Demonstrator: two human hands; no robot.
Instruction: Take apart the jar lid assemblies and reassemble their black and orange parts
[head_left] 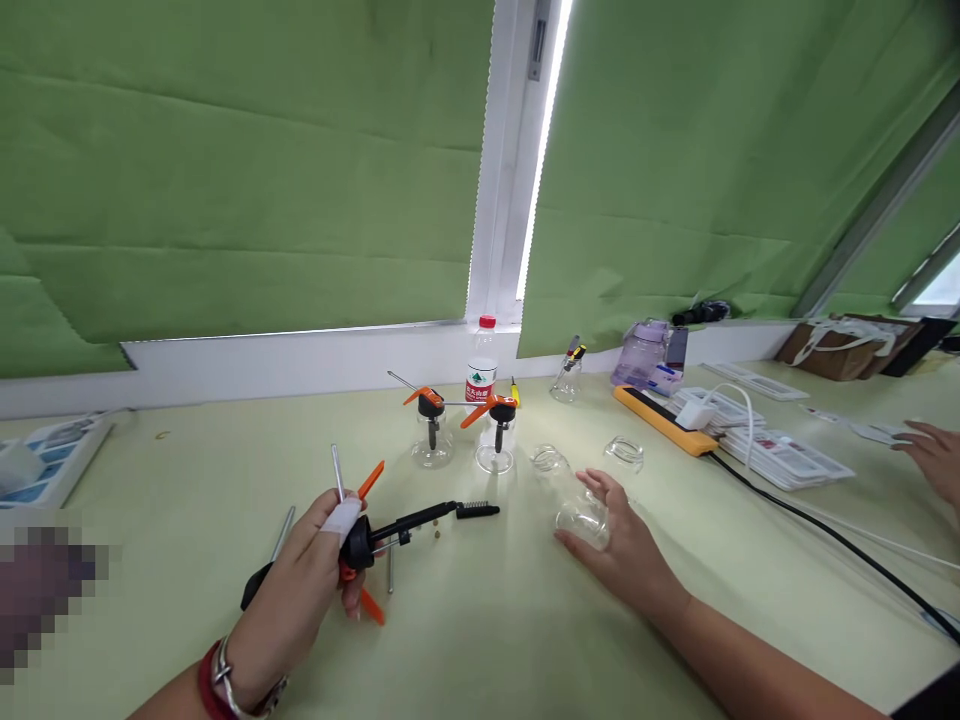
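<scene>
My left hand, with white tape on a finger, is closed around a black-and-orange cap assembly. A black shaft points right from its round cap, orange arms stick out above and below, and a metal rod rises near the thumb. My right hand curls its fingers around a clear bottle-shaped vessel lying on the table. A small black spring piece is at the shaft's tip; whether it is attached I cannot tell. Behind stand two clear vessels with similar black-and-orange tops.
Against the wall are a red-capped water bottle, a glass holding screwdrivers and a purple jug. An orange power strip trails a black cable rightward, beside stacked white cards. Another person's hand is at far right.
</scene>
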